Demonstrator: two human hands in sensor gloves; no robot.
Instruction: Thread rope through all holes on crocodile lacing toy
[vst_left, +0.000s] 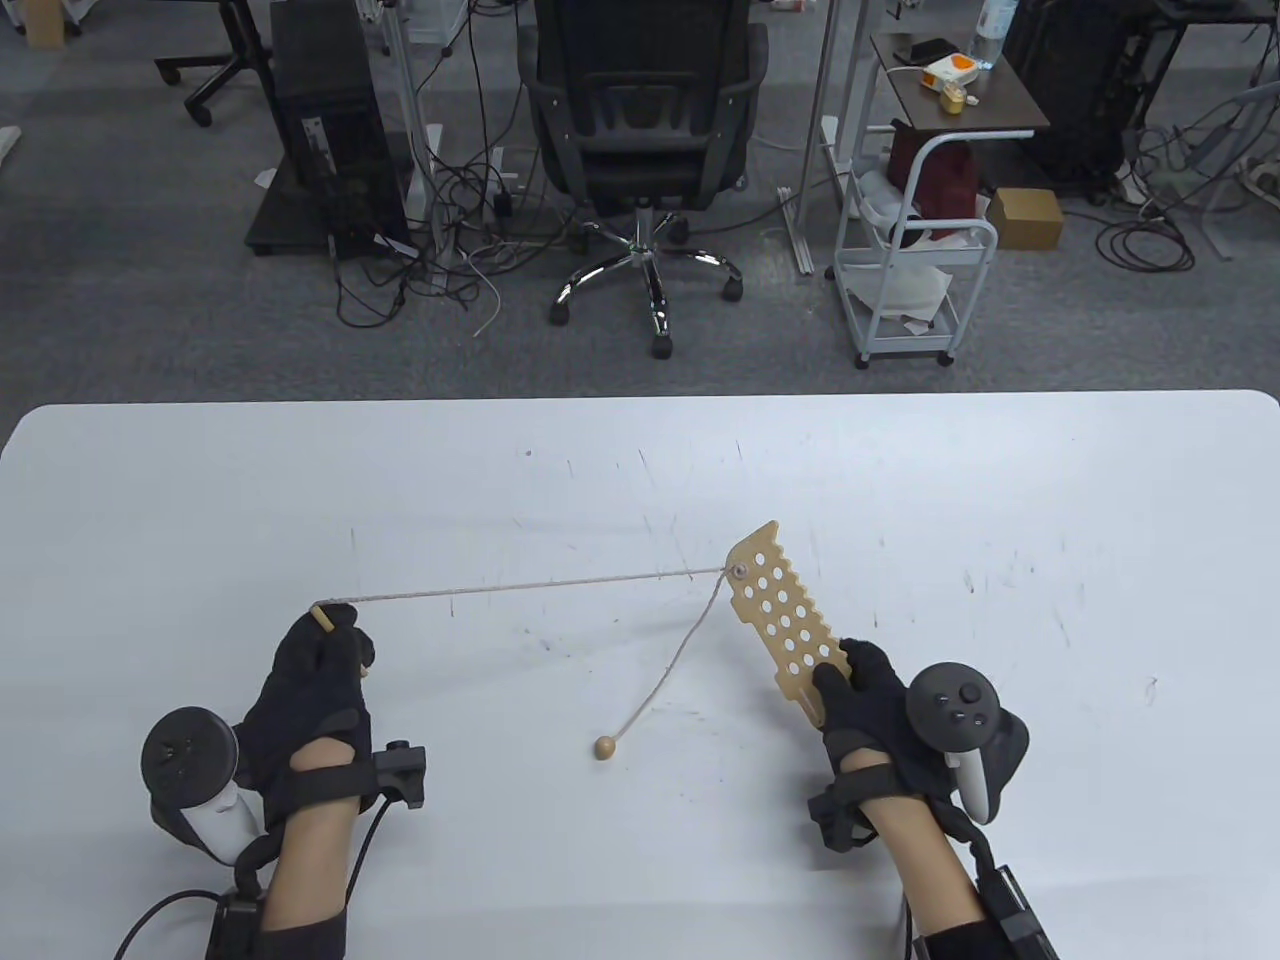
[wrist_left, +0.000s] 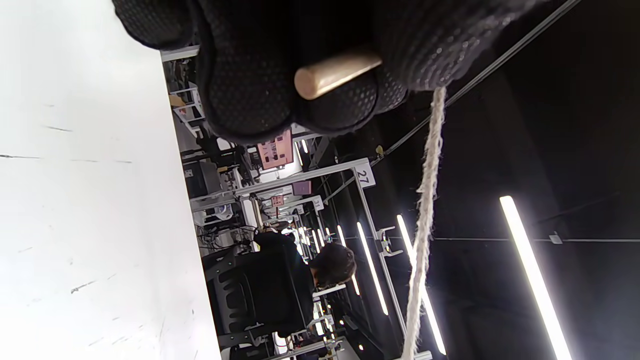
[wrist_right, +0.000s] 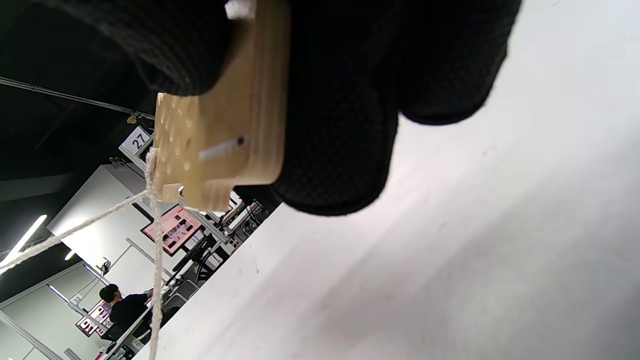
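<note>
Right hand (vst_left: 880, 700) grips croc (vst_left: 785, 615) tail, raised over table (vst_left: 640, 480); left hand (vst_left: 315, 670) pinches needle (vst_left: 333, 620), drawing rope (vst_left: 520, 588) taut through first hole to seat bead (vst_left: 604, 746).

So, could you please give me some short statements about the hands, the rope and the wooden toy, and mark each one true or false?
1. The left hand pinches the wooden needle at the rope's end. True.
2. The right hand rests flat on the table and holds nothing. False: it grips the crocodile toy by its near end.
3. The rope passes through a hole near the toy's far end. True.
4. The wooden bead is in the left hand. False: it lies on the table between the hands.
5. Rope runs through every hole. False: most holes are empty.
</note>
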